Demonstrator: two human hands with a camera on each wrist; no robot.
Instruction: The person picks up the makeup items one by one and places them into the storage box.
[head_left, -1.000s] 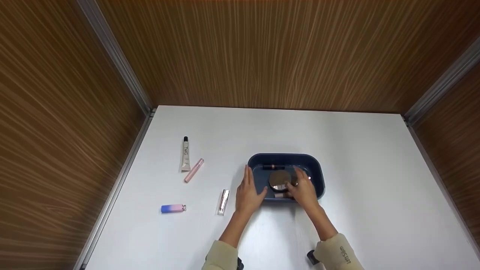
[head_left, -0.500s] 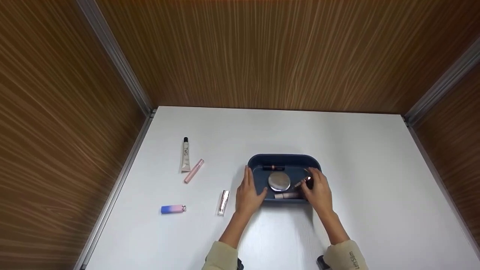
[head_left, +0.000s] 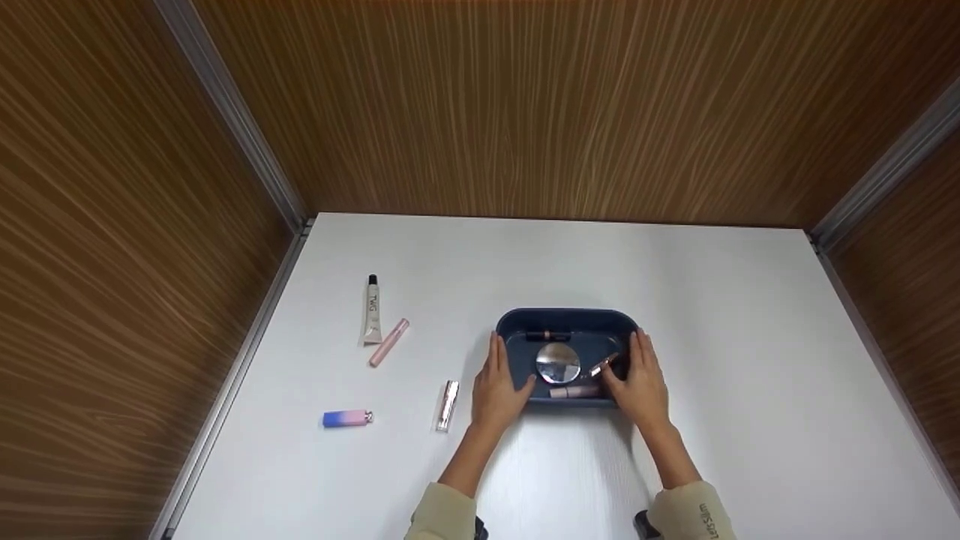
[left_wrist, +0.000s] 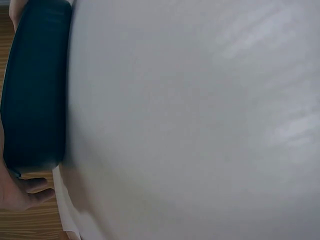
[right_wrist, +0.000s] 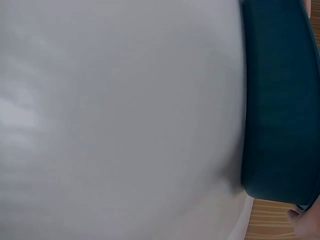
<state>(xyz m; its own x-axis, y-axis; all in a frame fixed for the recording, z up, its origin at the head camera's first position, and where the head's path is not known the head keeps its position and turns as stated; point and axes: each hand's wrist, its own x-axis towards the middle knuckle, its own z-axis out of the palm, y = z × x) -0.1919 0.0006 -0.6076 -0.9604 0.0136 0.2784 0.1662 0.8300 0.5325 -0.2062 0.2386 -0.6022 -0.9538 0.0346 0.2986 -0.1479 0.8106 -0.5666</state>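
Note:
A dark blue plastic tray (head_left: 570, 403) sits on the white table, its outer wall large in both wrist views. My left hand (head_left: 496, 394) grips its left end, thumb over the rim and fingers along the outside. At the opposite end my right hand (head_left: 641, 386) holds the wall the same way, its thumb close to a rose-gold lipstick (head_left: 604, 365). Inside the tray lie a round shiny compact (head_left: 558, 363), a black tube with a rose-gold band (head_left: 548, 336) along the far wall, and a pale pink tube (head_left: 574, 391) along the near wall.
Left of the tray lie a white squeeze tube (head_left: 372, 311) with a black cap, a slim pink tube (head_left: 389, 343), a blue-to-pink lipstick (head_left: 347, 418) and a silvery-pink lipstick (head_left: 447, 406). Wood-grain panels (head_left: 495, 112) enclose the table's back and sides.
My right hand has let go of the things inside the tray and moved right onto its right wall. The rose-gold lipstick now lies slanted beside the compact. My left hand has stayed put.

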